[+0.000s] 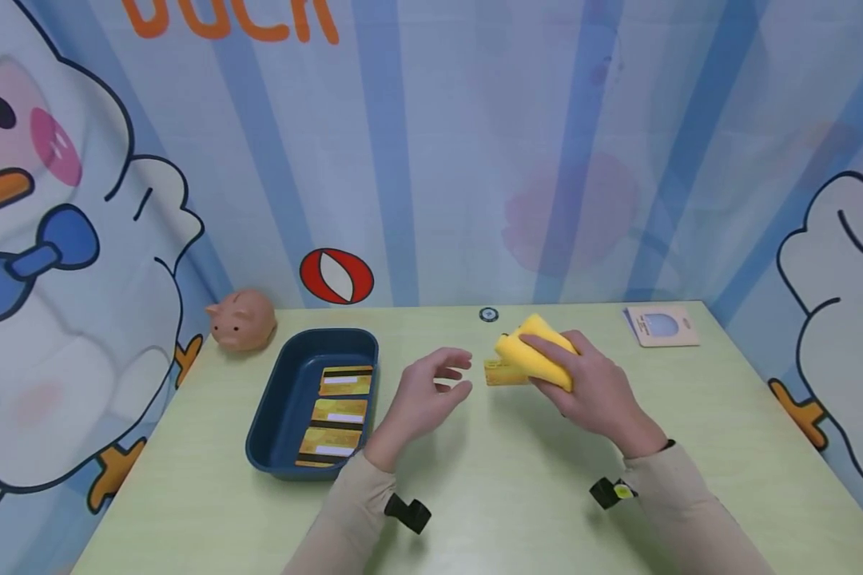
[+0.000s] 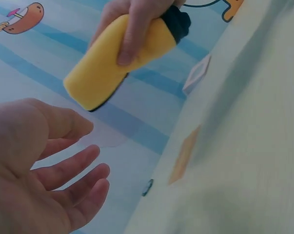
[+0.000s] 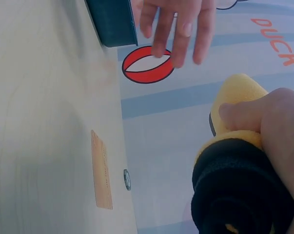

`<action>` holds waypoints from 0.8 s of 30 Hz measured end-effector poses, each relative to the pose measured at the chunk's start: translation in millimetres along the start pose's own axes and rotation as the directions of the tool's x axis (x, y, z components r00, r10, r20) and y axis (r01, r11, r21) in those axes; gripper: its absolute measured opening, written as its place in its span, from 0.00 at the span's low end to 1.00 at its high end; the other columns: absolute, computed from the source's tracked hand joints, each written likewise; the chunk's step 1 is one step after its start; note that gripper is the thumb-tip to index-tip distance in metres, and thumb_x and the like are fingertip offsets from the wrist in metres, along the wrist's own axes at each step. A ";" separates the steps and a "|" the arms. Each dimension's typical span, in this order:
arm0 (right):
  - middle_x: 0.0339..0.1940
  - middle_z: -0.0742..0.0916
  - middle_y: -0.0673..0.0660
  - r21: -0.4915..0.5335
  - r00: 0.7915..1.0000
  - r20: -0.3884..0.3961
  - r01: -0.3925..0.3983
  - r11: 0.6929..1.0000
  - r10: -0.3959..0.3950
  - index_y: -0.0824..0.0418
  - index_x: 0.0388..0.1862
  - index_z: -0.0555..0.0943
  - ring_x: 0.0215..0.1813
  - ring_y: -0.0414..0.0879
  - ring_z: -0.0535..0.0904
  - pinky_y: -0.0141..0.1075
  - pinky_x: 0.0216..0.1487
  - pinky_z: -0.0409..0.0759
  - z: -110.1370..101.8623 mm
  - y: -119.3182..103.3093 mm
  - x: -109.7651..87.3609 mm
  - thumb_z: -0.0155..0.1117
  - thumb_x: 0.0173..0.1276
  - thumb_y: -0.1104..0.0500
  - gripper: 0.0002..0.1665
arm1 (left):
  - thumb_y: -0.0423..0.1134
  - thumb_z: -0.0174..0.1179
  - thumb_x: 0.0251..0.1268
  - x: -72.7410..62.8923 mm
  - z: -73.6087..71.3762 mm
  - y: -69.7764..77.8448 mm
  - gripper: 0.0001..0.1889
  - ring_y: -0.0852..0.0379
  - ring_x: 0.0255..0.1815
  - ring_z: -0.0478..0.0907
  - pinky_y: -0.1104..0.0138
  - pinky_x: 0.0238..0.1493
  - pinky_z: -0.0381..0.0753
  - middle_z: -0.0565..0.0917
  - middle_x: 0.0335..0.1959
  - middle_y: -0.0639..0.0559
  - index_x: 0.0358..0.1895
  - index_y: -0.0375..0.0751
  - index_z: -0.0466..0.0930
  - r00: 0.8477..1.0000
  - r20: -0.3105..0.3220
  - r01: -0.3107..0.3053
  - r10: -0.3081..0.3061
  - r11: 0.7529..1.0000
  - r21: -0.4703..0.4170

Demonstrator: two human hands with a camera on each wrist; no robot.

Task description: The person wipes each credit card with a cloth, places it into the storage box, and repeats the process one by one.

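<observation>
My right hand (image 1: 593, 387) grips a soft yellow roll (image 1: 535, 351) with a fuzzy surface and a dark, bunched end (image 3: 239, 180); its exact kind I cannot tell. It is held above the table, and in the head view it overlaps a gold card (image 1: 502, 373) lying flat there. To the left, my left hand (image 1: 431, 391) hovers with fingers loosely bent, apart from the roll and holding nothing. Beside that hand stands a dark blue bin (image 1: 276, 411), with three gold cards (image 1: 347, 381) with black stripes along its right side.
At the back left of the table (image 1: 489, 511) sits a pink piggy bank (image 1: 243, 321). Near the back edge lies a small round dark disc (image 1: 488, 315). A pale pink booklet (image 1: 662, 326) rests at the back right. A printed curtain (image 1: 460, 160) hangs behind the table.
</observation>
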State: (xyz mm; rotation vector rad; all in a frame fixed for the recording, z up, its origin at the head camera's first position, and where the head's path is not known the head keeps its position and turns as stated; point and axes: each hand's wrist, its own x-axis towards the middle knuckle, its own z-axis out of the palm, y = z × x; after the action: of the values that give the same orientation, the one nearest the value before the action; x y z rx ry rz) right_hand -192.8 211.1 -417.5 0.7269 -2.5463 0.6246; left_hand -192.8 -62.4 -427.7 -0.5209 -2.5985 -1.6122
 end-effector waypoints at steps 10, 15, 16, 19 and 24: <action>0.54 0.81 0.62 0.014 1.000 -0.001 -0.022 1.000 0.022 0.43 0.74 0.77 0.35 0.46 0.73 0.37 0.28 0.73 1.7 1.6 2.1 0.78 0.67 0.56 0.38 | 0.32 0.67 0.69 20.8 30.0 -28.9 0.24 0.42 0.59 0.83 0.52 0.59 0.85 0.85 0.61 0.40 0.68 0.38 0.77 0.993 0.017 0.117 -0.118 0.992 0.036; 0.54 0.81 0.61 0.014 1.000 0.003 -0.024 1.000 0.024 0.42 0.74 0.77 0.33 0.45 0.72 0.36 0.26 0.72 4.0 2.4 2.0 0.77 0.67 0.54 0.37 | 0.32 0.69 0.67 31.3 43.1 -41.7 0.28 0.43 0.63 0.80 0.51 0.65 0.80 0.83 0.65 0.40 0.70 0.40 0.75 0.987 0.013 0.158 -0.160 0.983 0.098; 0.54 0.81 0.61 0.015 1.000 0.001 -0.022 1.000 0.022 0.42 0.74 0.77 0.33 0.45 0.72 0.36 0.26 0.72 4.3 2.5 1.9 0.77 0.67 0.55 0.37 | 0.33 0.69 0.67 33.6 45.1 -43.6 0.29 0.43 0.64 0.80 0.51 0.67 0.79 0.83 0.65 0.41 0.71 0.40 0.75 0.987 0.008 0.161 -0.163 0.981 0.107; 0.54 0.81 0.62 0.017 1.000 -0.007 -0.014 1.000 0.014 0.43 0.75 0.77 0.34 0.45 0.72 0.37 0.27 0.72 4.3 2.1 2.0 0.78 0.67 0.55 0.38 | 0.33 0.70 0.67 40.6 50.3 -48.1 0.30 0.42 0.66 0.79 0.50 0.69 0.77 0.83 0.66 0.41 0.71 0.40 0.74 0.989 -0.002 0.150 -0.151 0.981 0.120; 0.54 0.81 0.62 0.010 1.000 -0.019 -0.003 1.000 0.003 0.43 0.75 0.77 0.33 0.46 0.73 0.37 0.27 0.74 4.1 2.2 2.3 0.79 0.66 0.55 0.38 | 0.32 0.71 0.65 50.8 57.6 -51.4 0.31 0.40 0.66 0.78 0.50 0.71 0.75 0.82 0.67 0.39 0.71 0.37 0.73 0.994 -0.007 0.110 -0.109 0.986 0.124</action>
State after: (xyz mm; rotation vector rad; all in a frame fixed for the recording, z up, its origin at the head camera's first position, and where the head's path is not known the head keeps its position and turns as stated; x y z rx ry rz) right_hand -196.9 209.8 -420.4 0.7177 -2.5292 0.6418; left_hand -248.1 -19.4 -488.0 -0.3766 -2.7494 -1.4655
